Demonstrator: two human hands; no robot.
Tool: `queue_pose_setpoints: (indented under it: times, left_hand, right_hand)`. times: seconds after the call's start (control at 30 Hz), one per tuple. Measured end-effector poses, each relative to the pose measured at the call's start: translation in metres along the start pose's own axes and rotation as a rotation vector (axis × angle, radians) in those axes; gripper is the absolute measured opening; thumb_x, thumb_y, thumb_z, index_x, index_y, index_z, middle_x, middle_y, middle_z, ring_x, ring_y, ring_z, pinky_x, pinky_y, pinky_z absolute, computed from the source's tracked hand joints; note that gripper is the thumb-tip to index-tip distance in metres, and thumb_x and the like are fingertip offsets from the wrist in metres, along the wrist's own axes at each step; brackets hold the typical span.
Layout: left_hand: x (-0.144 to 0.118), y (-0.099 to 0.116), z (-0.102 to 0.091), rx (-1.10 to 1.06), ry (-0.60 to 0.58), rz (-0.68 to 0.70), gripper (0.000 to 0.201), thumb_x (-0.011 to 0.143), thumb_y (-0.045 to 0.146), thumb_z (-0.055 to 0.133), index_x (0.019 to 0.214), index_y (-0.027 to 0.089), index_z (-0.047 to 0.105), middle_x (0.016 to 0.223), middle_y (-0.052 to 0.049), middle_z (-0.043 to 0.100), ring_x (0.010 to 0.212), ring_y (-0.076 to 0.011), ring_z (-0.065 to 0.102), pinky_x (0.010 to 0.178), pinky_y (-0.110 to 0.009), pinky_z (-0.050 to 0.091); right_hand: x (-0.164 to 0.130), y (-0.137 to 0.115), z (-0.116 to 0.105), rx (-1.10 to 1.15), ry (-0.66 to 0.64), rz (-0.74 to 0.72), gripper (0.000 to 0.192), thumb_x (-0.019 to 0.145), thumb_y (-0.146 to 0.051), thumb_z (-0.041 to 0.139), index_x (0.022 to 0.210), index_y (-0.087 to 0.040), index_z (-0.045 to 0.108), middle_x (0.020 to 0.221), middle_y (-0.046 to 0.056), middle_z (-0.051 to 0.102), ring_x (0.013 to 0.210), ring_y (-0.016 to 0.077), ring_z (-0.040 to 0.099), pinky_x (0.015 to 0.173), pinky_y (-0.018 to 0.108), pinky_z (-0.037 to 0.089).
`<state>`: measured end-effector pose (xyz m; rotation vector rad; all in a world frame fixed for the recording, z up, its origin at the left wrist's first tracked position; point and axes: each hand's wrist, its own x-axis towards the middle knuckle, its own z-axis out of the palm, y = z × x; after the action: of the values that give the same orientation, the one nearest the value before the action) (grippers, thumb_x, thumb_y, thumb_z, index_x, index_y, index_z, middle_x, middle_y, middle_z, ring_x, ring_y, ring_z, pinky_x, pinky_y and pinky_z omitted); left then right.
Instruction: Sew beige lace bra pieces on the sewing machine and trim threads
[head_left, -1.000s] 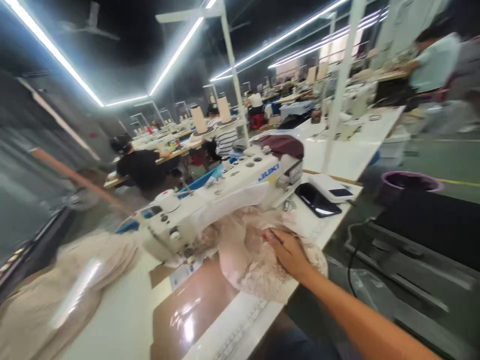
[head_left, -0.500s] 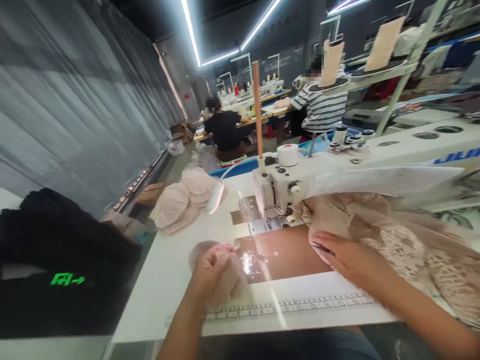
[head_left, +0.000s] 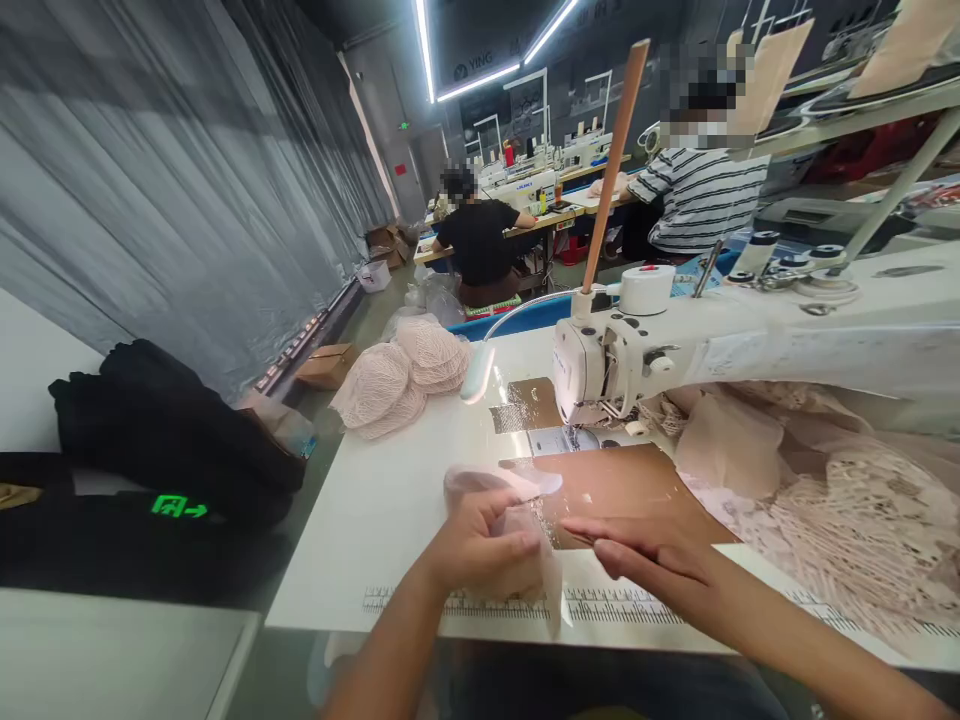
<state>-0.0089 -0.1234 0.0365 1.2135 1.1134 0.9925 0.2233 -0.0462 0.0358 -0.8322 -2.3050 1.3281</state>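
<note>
My white sewing table carries the Juki-type sewing machine, its needle end over a brown plate, so work can slide straight under. Lace fabric is heaped at the right, within reach. A stack of pale pink cups waits at the far left edge. My left hand is closed around a small pink fabric piece near the front edge; my right hand, fingers flat and extended, touches its edge, steadying it.

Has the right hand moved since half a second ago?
Yes. The right hand left the lace fabric and went leftward along the table toward the left hand.
</note>
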Motion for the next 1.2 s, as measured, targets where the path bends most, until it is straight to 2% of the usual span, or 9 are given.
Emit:
queue_pose_setpoints:
  times: [0.13, 0.43, 0.63, 0.73, 0.83, 0.97, 1.03, 1.13, 1.2]
  left_hand:
    - [-0.006, 0.002, 0.001, 0.027, -0.065, 0.016, 0.05, 0.075, 0.045, 0.071, 0.111, 0.011, 0.063, 0.095, -0.007, 0.064, 0.09, -0.0218, 0.058, 0.079, -0.028, 0.045]
    - [-0.008, 0.003, 0.0, 0.065, -0.046, -0.015, 0.045, 0.073, 0.047, 0.073, 0.103, 0.013, 0.065, 0.089, -0.005, 0.063, 0.076, -0.0162, 0.057, 0.068, -0.023, 0.045]
    - [-0.012, 0.006, -0.005, 0.047, -0.043, 0.005, 0.066, 0.072, 0.034, 0.076, 0.132, 0.02, 0.053, 0.123, -0.008, 0.06, 0.11, -0.0252, 0.056, 0.092, -0.031, 0.044]
    - [-0.027, 0.019, -0.029, 0.172, -0.023, -0.061, 0.062, 0.071, 0.032, 0.076, 0.128, 0.017, 0.057, 0.105, -0.007, 0.068, 0.1, -0.0248, 0.061, 0.088, -0.031, 0.046]
    - [-0.04, 0.031, -0.069, 0.366, 0.198, -0.119, 0.06, 0.077, 0.037, 0.068, 0.131, 0.016, 0.054, 0.087, -0.006, 0.07, 0.081, -0.0219, 0.064, 0.075, -0.031, 0.049]
    - [-0.036, 0.031, -0.094, 0.9, 0.714, 0.085, 0.047, 0.078, 0.035, 0.066, 0.122, 0.019, 0.061, 0.123, -0.011, 0.06, 0.115, -0.0296, 0.052, 0.097, -0.042, 0.042]
    - [-0.022, 0.025, -0.077, 1.019, 0.639, 0.197, 0.041, 0.08, 0.033, 0.063, 0.12, 0.021, 0.061, 0.128, -0.011, 0.057, 0.122, -0.0289, 0.047, 0.104, -0.043, 0.036]
    - [0.006, 0.011, -0.033, 1.057, 0.245, 0.313, 0.041, 0.078, 0.03, 0.066, 0.118, 0.021, 0.06, 0.122, -0.01, 0.06, 0.115, -0.0263, 0.052, 0.102, -0.041, 0.038]
    - [0.025, 0.001, -0.01, 1.093, 0.131, 0.302, 0.038, 0.073, 0.03, 0.071, 0.108, 0.02, 0.063, 0.114, -0.01, 0.063, 0.107, -0.0271, 0.054, 0.097, -0.041, 0.041]
  right_hand:
    - [0.025, -0.011, 0.016, 0.201, -0.135, -0.06, 0.048, 0.088, -0.057, 0.045, 0.093, -0.017, 0.071, 0.068, 0.002, 0.059, 0.067, 0.0181, 0.054, 0.062, 0.027, 0.043]
    - [0.038, -0.017, 0.028, 0.298, -0.139, -0.123, 0.048, 0.088, -0.053, 0.048, 0.057, -0.017, 0.054, 0.056, -0.002, 0.045, 0.057, 0.0129, 0.044, 0.054, 0.024, 0.034]
    - [0.022, 0.021, 0.01, 0.047, 0.013, -0.007, 0.042, 0.088, -0.053, 0.048, 0.096, -0.021, 0.073, 0.08, 0.004, 0.071, 0.07, 0.021, 0.063, 0.064, 0.031, 0.049]
    - [0.005, 0.063, -0.011, -0.368, 0.23, -0.053, 0.04, 0.088, -0.052, 0.049, 0.111, -0.026, 0.07, 0.104, 0.006, 0.071, 0.095, 0.0289, 0.064, 0.077, 0.039, 0.05]
    - [-0.016, 0.104, -0.031, -0.764, 0.44, -0.19, 0.043, 0.089, -0.05, 0.041, 0.101, -0.023, 0.072, 0.102, 0.012, 0.069, 0.093, 0.0338, 0.062, 0.075, 0.046, 0.048]
    - [-0.032, 0.123, -0.042, -0.915, 0.536, -0.232, 0.043, 0.091, -0.046, 0.036, 0.104, -0.022, 0.068, 0.108, 0.015, 0.064, 0.1, 0.0357, 0.057, 0.084, 0.053, 0.043]
    - [-0.031, 0.116, -0.04, -0.894, 0.548, -0.246, 0.036, 0.09, -0.042, 0.04, 0.105, -0.023, 0.067, 0.109, 0.014, 0.064, 0.101, 0.0342, 0.057, 0.086, 0.051, 0.043]
    - [-0.023, 0.094, -0.03, -0.807, 0.567, -0.322, 0.028, 0.089, -0.035, 0.047, 0.103, -0.024, 0.068, 0.105, 0.011, 0.067, 0.099, 0.0301, 0.059, 0.087, 0.046, 0.046]
    - [-0.017, 0.081, -0.023, -0.707, 0.553, -0.353, 0.026, 0.089, -0.034, 0.049, 0.103, -0.025, 0.068, 0.104, 0.009, 0.067, 0.098, 0.0275, 0.061, 0.085, 0.043, 0.049]
